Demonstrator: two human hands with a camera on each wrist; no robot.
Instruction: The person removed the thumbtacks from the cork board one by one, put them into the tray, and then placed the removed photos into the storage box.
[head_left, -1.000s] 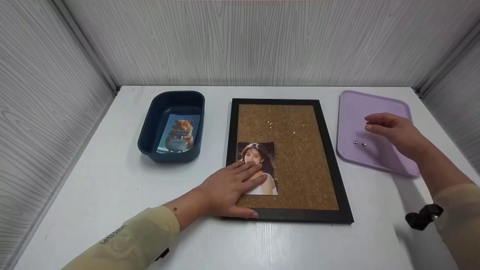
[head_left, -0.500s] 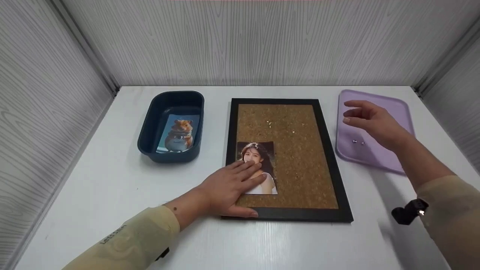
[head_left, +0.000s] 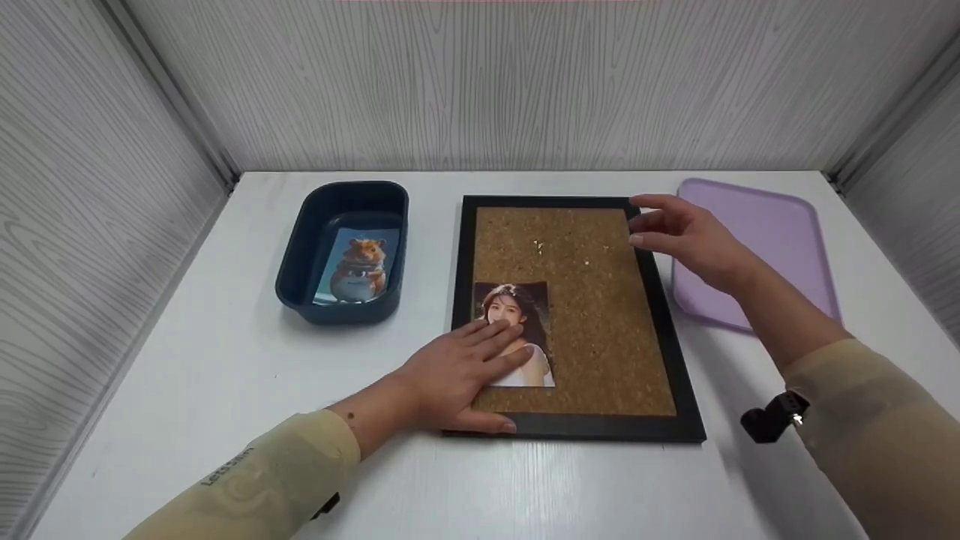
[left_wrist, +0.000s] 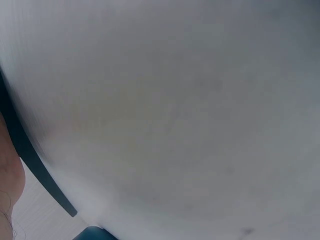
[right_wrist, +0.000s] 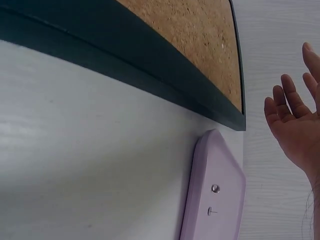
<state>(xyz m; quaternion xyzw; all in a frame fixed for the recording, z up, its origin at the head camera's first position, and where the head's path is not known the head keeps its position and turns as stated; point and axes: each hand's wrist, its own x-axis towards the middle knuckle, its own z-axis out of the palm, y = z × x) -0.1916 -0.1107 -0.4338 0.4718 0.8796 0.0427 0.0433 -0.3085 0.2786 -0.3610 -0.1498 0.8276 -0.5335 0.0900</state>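
Observation:
A photo print of a person (head_left: 536,307) lies at the left side of a black-framed corkboard (head_left: 600,337). My left hand (head_left: 454,375) rests flat on the photo's lower part, fingers straight, thumb over the board's bottom frame. My right hand (head_left: 694,240) is over the board's upper right edge, its fingers loosely bent and nothing showing between them; the right wrist view shows the same hand (right_wrist: 297,120) with its palm bare. Two silver thumbtacks (right_wrist: 215,189) sit on the purple tray (right_wrist: 227,170); in the head view my right arm hides them.
A dark blue bin (head_left: 337,313) stands to the left, holding a hamster picture (head_left: 360,270). The purple tray (head_left: 757,217) lies to the right of the board. Grey wood-grain panels (head_left: 480,90) wall in the white table (head_left: 480,487).
My right hand has moved left from above the purple tray to the corkboard's right edge. The left hand and the photo have stayed in place.

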